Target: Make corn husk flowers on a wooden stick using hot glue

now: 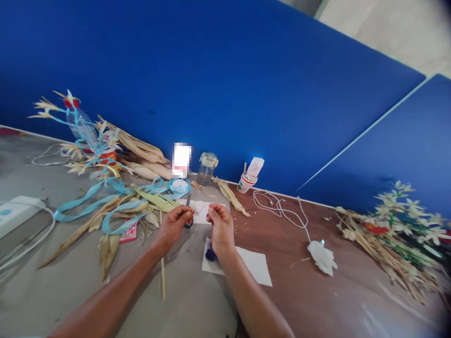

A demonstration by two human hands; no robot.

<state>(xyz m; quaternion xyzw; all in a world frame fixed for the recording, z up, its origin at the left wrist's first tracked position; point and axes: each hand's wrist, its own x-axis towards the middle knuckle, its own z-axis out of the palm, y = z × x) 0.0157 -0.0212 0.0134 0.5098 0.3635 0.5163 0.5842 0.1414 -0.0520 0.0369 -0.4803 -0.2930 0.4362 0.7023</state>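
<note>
My left hand (pixel 175 225) is held above the table with thumb and fingertips pinched together. A short gap away, my right hand (pixel 221 230) is pinched in the same way. Whatever sits in either pinch is too small to make out. Dark-handled scissors (pixel 189 222) lie by my left fingertips, partly hidden. Between and behind the hands is a white paper (pixel 201 215) with several thin dark pieces on it. Under my right wrist and forearm lies a white sheet (pixel 255 265), with a dark blue lump (pixel 210 254) on its left part.
Light-blue ribbon (pixel 121 224) and dried corn husks (pixel 150 145) spread on the left, near a husk-flower arrangement (pixel 81 141). A clear jar (pixel 207 169) and a paper cup (pixel 246 182) stand by the blue partition (pixel 225 84). A white cable (pixel 282 209) and more husks (pixel 384 253) lie right.
</note>
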